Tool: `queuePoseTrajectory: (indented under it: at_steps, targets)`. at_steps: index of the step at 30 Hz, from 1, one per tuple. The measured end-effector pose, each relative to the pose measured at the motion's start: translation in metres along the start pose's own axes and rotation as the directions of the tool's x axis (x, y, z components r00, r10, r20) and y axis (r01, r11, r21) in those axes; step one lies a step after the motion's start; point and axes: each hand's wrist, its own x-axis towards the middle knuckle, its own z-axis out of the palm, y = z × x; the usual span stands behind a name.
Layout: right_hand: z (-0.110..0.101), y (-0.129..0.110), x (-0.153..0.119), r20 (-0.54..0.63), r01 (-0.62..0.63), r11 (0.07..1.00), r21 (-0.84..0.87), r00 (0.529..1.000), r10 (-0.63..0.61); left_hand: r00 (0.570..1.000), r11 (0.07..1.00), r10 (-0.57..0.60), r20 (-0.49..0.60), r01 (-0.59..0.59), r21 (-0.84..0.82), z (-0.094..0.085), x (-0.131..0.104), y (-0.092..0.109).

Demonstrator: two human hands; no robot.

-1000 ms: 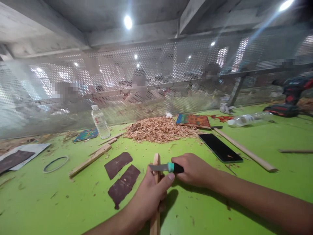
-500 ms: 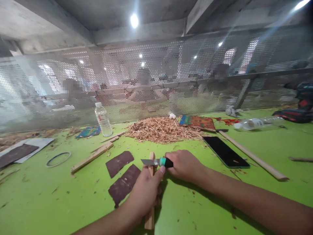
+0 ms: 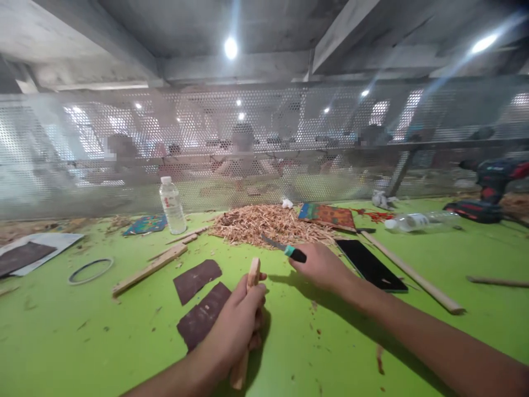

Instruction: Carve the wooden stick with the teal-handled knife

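My left hand point(image 3: 239, 314) is wrapped round a narrow wooden stick point(image 3: 253, 272), whose upper end sticks out past the fingers and whose lower end shows below the palm. Off to its right, my right hand point(image 3: 320, 266) grips a carving knife point(image 3: 296, 253) by its black and teal handle. The blade points up and left, in front of a heap of wood shavings point(image 3: 268, 223), apart from the stick. Two brown pieces of sandpaper point(image 3: 197, 280) lie left of my left hand. Beyond my right wrist rests a dark phone point(image 3: 370, 266).
A water bottle point(image 3: 172, 207) stands at the back left; another bottle point(image 3: 421, 221) lies at the right near a cordless drill point(image 3: 483, 190). A hammer's wooden handle point(image 3: 413, 273), a wood strip point(image 3: 151, 269) and a ring point(image 3: 91, 270) lie around. Behind is a perforated screen point(image 3: 198, 149), with people beyond.
The knife has lifted off the stick and moved up and right with my right hand. The stick now leans, its lower end shifted left, still in my left hand.
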Motion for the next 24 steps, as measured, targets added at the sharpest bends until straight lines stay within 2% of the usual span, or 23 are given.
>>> queuePoseTrajectory:
  at_steps: [5, 10, 15, 19, 24]
  targets:
    - [0.006, -0.009, -0.009, 0.039, 0.089, 0.994, 0.057, 0.995, -0.091, 0.999, 0.994, 0.031, 0.025, -0.033, 0.102, 0.001, 0.000, -0.001]
    - [0.006, -0.010, -0.013, 0.085, 0.147, 0.987, 0.059, 0.985, -0.152, 0.990, 0.971, 0.112, 0.090, -0.128, 0.201, -0.002, 0.002, 0.003]
    - [0.010, -0.012, -0.016, 0.150, 0.211, 0.977, 0.037, 0.965, -0.215, 0.993, 0.979, 0.079, 0.089, -0.094, 0.181, -0.007, 0.004, 0.004]
    - [0.011, -0.015, -0.018, 0.188, 0.275, 0.961, 0.010, 0.944, -0.272, 0.993, 0.987, 0.099, 0.064, -0.107, 0.123, -0.008, 0.007, 0.001]
    - [0.006, -0.021, -0.020, 0.183, 0.273, 0.960, -0.058, 0.948, -0.259, 0.991, 0.983, 0.122, 0.060, -0.129, 0.129, -0.009, 0.006, 0.002]
